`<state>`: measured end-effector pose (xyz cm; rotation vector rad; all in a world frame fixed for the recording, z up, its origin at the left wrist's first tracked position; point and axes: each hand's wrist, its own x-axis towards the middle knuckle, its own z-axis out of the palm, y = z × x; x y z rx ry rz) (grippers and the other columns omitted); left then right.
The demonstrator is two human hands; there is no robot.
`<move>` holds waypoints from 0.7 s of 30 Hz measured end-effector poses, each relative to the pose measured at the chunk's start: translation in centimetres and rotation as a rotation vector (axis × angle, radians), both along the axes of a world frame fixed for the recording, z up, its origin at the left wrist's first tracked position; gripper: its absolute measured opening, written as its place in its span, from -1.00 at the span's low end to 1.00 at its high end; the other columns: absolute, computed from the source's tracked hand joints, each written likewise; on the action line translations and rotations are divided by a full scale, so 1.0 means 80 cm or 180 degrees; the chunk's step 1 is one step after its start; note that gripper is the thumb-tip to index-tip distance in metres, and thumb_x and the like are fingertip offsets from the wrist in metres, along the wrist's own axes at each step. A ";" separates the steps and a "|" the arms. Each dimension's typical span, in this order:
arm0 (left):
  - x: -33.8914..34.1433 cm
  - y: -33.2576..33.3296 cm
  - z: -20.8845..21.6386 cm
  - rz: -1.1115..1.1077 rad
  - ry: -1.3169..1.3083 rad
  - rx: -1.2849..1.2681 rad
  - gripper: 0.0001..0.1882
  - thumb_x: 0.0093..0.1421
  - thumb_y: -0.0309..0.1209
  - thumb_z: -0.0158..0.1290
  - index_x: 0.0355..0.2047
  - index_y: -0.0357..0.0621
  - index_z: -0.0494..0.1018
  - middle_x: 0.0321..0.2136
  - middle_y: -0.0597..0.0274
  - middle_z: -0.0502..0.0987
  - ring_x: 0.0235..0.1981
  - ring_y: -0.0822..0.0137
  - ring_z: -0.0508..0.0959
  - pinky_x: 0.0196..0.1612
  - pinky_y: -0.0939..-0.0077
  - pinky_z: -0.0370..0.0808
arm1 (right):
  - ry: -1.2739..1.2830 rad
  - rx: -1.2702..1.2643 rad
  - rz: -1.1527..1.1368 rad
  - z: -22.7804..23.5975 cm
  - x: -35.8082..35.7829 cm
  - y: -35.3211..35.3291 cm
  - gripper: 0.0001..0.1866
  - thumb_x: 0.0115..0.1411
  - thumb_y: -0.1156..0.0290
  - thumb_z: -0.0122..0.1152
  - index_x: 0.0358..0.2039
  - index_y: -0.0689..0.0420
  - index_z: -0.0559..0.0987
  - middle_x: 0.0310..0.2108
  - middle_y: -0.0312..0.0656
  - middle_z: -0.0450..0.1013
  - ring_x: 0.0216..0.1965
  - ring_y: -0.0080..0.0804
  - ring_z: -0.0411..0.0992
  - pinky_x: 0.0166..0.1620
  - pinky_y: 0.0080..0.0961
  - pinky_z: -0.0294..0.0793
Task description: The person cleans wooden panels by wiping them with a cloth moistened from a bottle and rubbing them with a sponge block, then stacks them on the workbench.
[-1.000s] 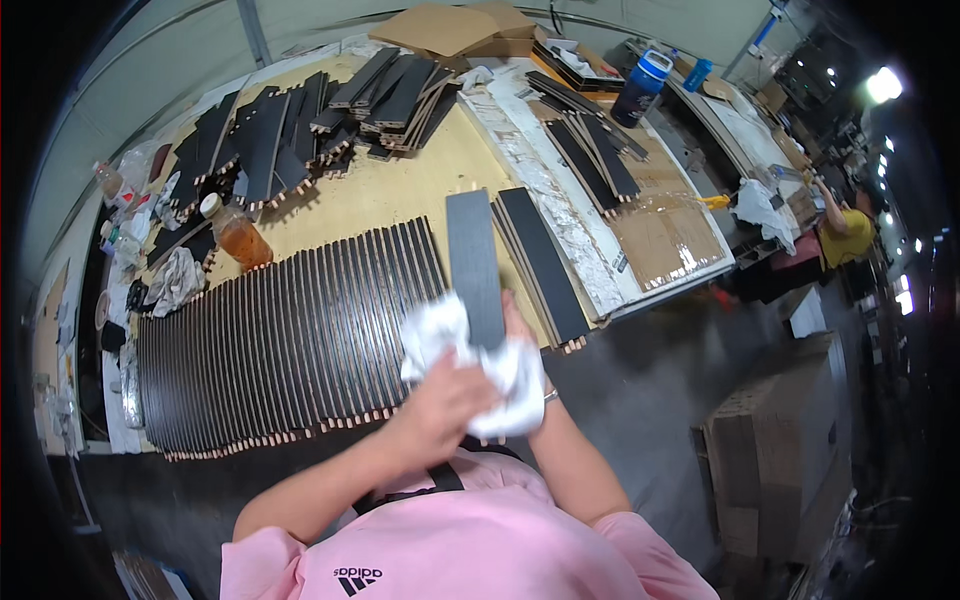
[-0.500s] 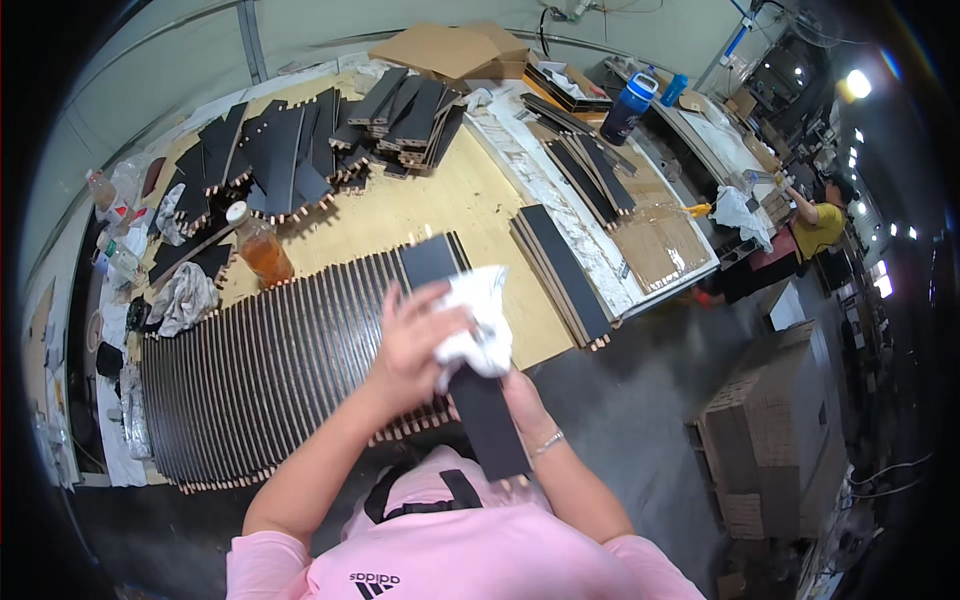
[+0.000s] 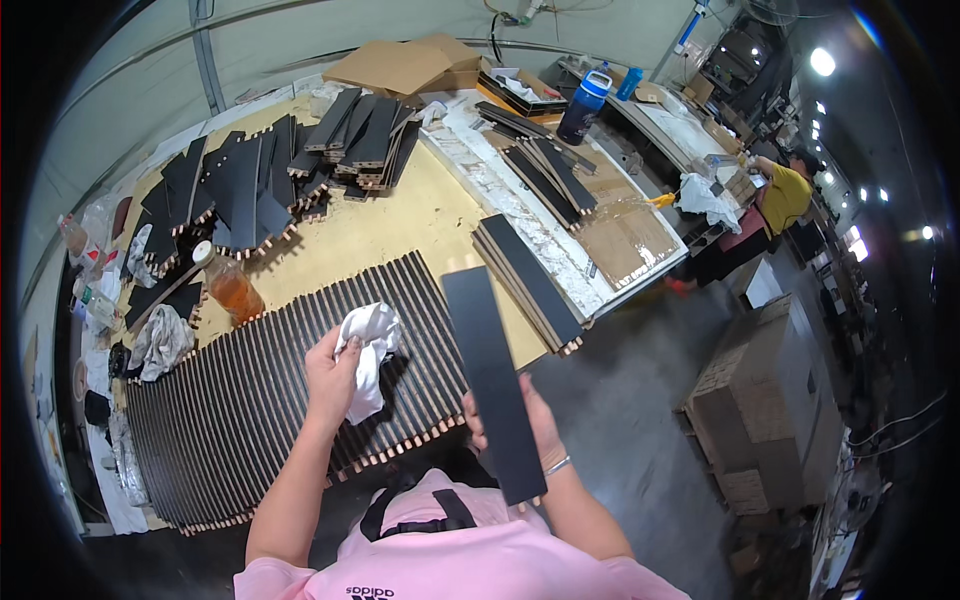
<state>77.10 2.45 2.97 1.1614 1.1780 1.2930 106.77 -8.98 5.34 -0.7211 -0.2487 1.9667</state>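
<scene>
My left hand (image 3: 330, 375) is closed on a crumpled white cloth (image 3: 370, 345), held over a long row of dark boards standing on edge (image 3: 270, 390) with light wooden pegs along their ends. In my right hand (image 3: 540, 420) is a flat black board (image 3: 490, 380), tilted upright in front of my chest, its broad face showing. The fingers wrap around the board's lower half from behind and are partly hidden. Cloth and board are apart. Just beyond the board, a short stack of similar boards (image 3: 525, 280) lies along the table's right edge.
Piles of loose black boards (image 3: 240, 185) cover the table's far left. A bottle of orange liquid (image 3: 230, 285) and a grey rag (image 3: 163, 342) stand beside the row. At the right are a dark blue bottle (image 3: 583, 110), cardboard boxes (image 3: 750, 400) on the floor and a person in yellow (image 3: 783, 195).
My left hand with the cloth has come off the board and moved left over the row. The board is raised, its whole face now showing. The view has shifted slightly.
</scene>
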 end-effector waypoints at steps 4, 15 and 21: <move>0.014 0.000 0.000 0.0039 0.0109 0.0017 -0.77 0.53 -0.53 0.14 0.08 -0.35 0.69 -0.28 0.40 0.68 -0.31 0.63 0.53 -0.24 0.62 0.47 | 0.0058 0.0585 -0.0242 0.028 0.077 0.059 -0.18 0.59 -0.38 -0.17 0.17 0.22 0.59 -0.06 -0.02 0.55 -0.23 -0.26 0.59 -0.27 -0.28 0.70; 0.085 0.029 0.017 0.0648 0.0635 0.0297 -0.70 0.50 -0.51 0.15 0.14 -0.39 0.66 -0.27 0.32 0.69 -0.28 0.58 0.55 -0.21 0.57 0.50 | -0.0421 0.0662 0.0052 0.025 0.135 0.164 -0.20 0.57 -0.40 -0.10 0.22 0.15 0.58 -0.09 -0.06 0.58 -0.22 -0.29 0.63 -0.16 -0.33 0.71; 0.081 0.041 0.017 0.1231 0.0702 0.0561 -0.68 0.50 -0.48 0.19 0.19 -0.35 0.65 -0.14 0.18 0.73 -0.21 0.47 0.64 -0.12 0.52 0.56 | -0.0267 0.0735 0.0205 0.010 0.139 0.200 -0.16 0.53 -0.46 -0.07 0.21 0.14 0.59 -0.07 -0.06 0.58 -0.18 -0.30 0.61 -0.12 -0.34 0.71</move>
